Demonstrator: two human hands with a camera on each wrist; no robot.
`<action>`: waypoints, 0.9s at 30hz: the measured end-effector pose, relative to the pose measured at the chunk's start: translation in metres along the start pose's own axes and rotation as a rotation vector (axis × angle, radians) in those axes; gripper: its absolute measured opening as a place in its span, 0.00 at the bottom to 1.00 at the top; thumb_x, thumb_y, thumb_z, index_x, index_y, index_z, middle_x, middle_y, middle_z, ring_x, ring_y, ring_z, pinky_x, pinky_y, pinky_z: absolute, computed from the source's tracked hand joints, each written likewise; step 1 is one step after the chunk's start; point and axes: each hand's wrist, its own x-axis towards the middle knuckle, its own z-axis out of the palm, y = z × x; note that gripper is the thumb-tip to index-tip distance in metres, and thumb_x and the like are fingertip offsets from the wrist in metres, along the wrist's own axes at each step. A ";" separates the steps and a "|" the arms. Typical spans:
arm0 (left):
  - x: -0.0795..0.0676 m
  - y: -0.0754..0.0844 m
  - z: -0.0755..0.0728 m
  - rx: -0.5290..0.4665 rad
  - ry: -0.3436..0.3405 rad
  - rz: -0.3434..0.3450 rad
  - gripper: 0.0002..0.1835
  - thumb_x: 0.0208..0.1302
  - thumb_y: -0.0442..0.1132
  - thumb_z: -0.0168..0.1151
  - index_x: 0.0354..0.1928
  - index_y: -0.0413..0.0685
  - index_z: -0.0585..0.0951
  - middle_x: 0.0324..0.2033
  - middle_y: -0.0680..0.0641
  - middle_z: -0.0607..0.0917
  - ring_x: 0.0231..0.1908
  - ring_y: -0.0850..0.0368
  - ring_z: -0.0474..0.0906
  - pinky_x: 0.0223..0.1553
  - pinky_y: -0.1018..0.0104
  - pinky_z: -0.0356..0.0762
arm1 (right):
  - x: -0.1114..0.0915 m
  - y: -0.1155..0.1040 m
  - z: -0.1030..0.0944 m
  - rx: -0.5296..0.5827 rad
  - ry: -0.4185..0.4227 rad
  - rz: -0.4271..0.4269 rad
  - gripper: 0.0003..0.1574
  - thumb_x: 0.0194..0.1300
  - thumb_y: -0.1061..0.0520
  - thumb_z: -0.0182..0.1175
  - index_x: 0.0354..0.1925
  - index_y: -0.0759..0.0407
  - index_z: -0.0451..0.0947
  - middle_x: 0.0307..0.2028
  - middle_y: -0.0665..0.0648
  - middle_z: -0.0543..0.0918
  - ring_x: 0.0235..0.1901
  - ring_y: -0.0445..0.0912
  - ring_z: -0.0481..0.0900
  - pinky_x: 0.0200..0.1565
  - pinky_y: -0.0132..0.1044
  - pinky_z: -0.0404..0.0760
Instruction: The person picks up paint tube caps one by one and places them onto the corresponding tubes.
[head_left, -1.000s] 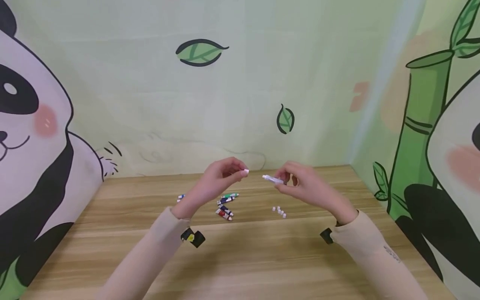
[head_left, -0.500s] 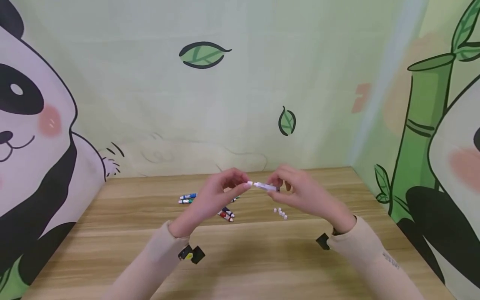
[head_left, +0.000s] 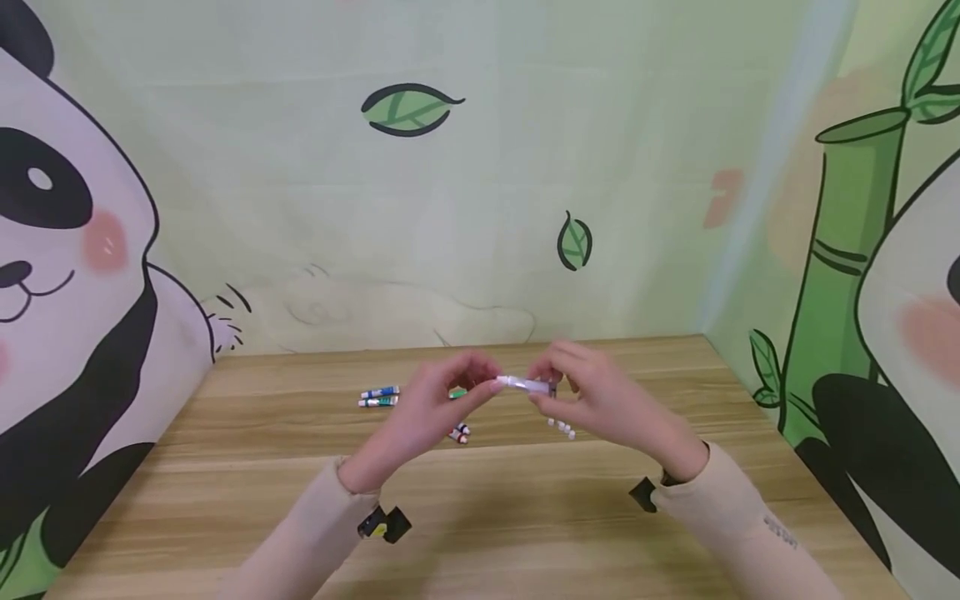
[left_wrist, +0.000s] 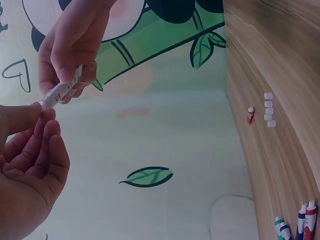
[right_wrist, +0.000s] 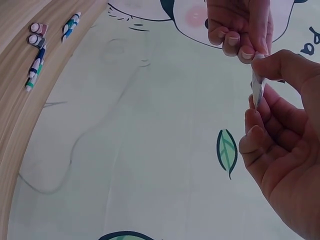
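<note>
In the head view, my left hand (head_left: 438,398) pinches a small white cap (head_left: 501,381) between thumb and fingertips; the fingers mostly cover it. My right hand (head_left: 596,390) grips a whitish paint tube (head_left: 530,386), thumb on one side and fingers on the other. The two hands meet above the table, with the cap right at the nozzle end of the tube. From the left wrist, the tube (left_wrist: 62,91) slants down toward my left thumb tip. In the right wrist view, the tube (right_wrist: 258,91) stands nearly upright between my right thumb and fingers.
Loose white caps (left_wrist: 269,111) lie in a short row on the wooden table (head_left: 480,517). Blue and green paint tubes (head_left: 380,397) lie left of my left hand, and red and dark blue ones (head_left: 459,434) lie partly behind it. A panda-printed backdrop (head_left: 480,208) surrounds the table.
The gap between the hands has closed: the cap in my left hand has come to the nozzle of the tube in my right. Both hands have dropped slightly.
</note>
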 end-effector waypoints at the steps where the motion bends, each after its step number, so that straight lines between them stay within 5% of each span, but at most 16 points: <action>1: -0.001 0.000 0.000 -0.001 0.003 0.003 0.06 0.70 0.39 0.65 0.45 0.47 0.83 0.36 0.55 0.86 0.33 0.57 0.81 0.37 0.64 0.82 | 0.000 -0.001 0.000 -0.001 0.004 -0.005 0.10 0.63 0.62 0.68 0.42 0.56 0.79 0.36 0.45 0.78 0.36 0.38 0.76 0.34 0.30 0.79; 10: -0.006 0.001 0.001 0.007 0.020 -0.014 0.07 0.72 0.40 0.63 0.45 0.47 0.83 0.36 0.55 0.86 0.33 0.60 0.81 0.35 0.64 0.82 | 0.001 -0.002 0.004 0.013 0.031 -0.037 0.07 0.63 0.63 0.68 0.40 0.56 0.81 0.34 0.44 0.79 0.33 0.38 0.75 0.29 0.31 0.78; 22: -0.011 0.000 0.001 0.048 0.073 0.046 0.07 0.72 0.40 0.63 0.47 0.49 0.83 0.34 0.55 0.84 0.31 0.60 0.77 0.29 0.66 0.78 | 0.004 0.002 0.011 0.081 0.023 0.014 0.06 0.70 0.65 0.61 0.43 0.57 0.82 0.31 0.44 0.78 0.27 0.37 0.72 0.27 0.31 0.74; 27: -0.011 0.002 -0.002 0.029 0.075 0.007 0.12 0.71 0.41 0.64 0.52 0.47 0.81 0.37 0.54 0.85 0.34 0.60 0.79 0.33 0.64 0.81 | 0.005 0.001 0.014 0.085 0.052 0.017 0.06 0.70 0.65 0.61 0.44 0.59 0.82 0.32 0.45 0.79 0.28 0.37 0.73 0.28 0.31 0.74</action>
